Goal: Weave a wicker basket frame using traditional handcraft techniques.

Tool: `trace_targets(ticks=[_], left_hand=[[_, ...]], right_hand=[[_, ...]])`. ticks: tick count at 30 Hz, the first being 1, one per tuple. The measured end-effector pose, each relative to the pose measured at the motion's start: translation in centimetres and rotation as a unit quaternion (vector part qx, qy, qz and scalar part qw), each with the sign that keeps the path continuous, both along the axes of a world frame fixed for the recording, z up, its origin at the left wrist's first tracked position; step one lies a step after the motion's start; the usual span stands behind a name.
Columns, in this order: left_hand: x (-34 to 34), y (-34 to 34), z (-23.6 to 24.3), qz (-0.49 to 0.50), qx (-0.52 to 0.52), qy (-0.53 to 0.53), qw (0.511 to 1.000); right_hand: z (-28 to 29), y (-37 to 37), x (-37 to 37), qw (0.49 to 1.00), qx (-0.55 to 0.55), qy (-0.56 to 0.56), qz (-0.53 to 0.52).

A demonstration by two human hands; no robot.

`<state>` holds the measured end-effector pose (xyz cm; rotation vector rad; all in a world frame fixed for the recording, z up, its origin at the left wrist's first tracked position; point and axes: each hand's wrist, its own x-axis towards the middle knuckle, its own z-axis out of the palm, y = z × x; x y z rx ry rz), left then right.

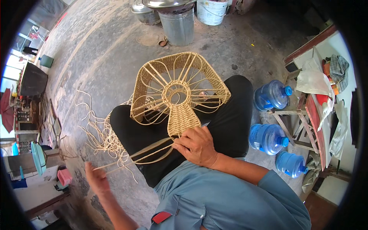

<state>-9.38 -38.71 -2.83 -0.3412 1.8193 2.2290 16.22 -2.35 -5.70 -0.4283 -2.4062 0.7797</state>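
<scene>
A straw-coloured woven basket (216, 78) rests across my lap, tilted, with square plaited sides. Petal-shaped loops of frame spread from a woven ring (165, 94) at its middle. The petal nearest me (183, 118) is filled with close weave; the other loops stand bare or carry loose strands. My right hand (198, 146) pinches the near edge of that petal. Out to the left, my left hand (97, 179), smeared by motion, is closed on a strand of cord (151, 155) stretched from the petal. A loose tangle of cord (107, 140) lies on the floor by my left knee.
Blue water jugs (271, 96) lie along my right side, near a wooden frame (306, 124) draped with cloth. Ahead stand a grey bucket (177, 28), a lidded pot (145, 14) and a white bucket (211, 12). A pink container (64, 176) sits at far left.
</scene>
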Motion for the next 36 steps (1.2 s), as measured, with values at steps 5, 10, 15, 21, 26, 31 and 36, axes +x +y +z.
trace_targets(ticks=[5,10,15,21,26,31,36], left_hand=[[-5.7,-13.2,1.3,0.119,-0.013,0.018,0.993],[-9.2,-18.4,1.5,0.235,-0.102,0.043,0.966],[-15.2,-27.4,2.1,0.174,-0.053,0.057,0.982],[-15.5,-27.8,4.9,0.145,-0.667,0.180,0.709],[-2.1,-0.6,2.5,-0.174,-0.397,0.211,0.876],[14.2,18.7,-0.6,-0.443,-0.215,0.077,0.867],[14.3,22.4,-1.3,-0.397,-0.113,-0.035,0.910]], right_hand=[[-0.1,0.0,-0.4,1.000,-0.004,-0.005,0.002],[-0.5,0.0,-0.6,0.998,0.055,-0.006,-0.002],[0.0,0.1,-0.8,1.000,0.013,-0.014,-0.002],[-0.2,0.1,-1.1,1.000,-0.011,-0.001,-0.013],[-1.3,0.2,-0.9,1.000,0.025,-0.016,0.000],[-0.6,0.2,-1.3,0.999,0.039,-0.014,0.015],[-0.7,0.3,-1.3,0.999,0.043,-0.022,0.010]])
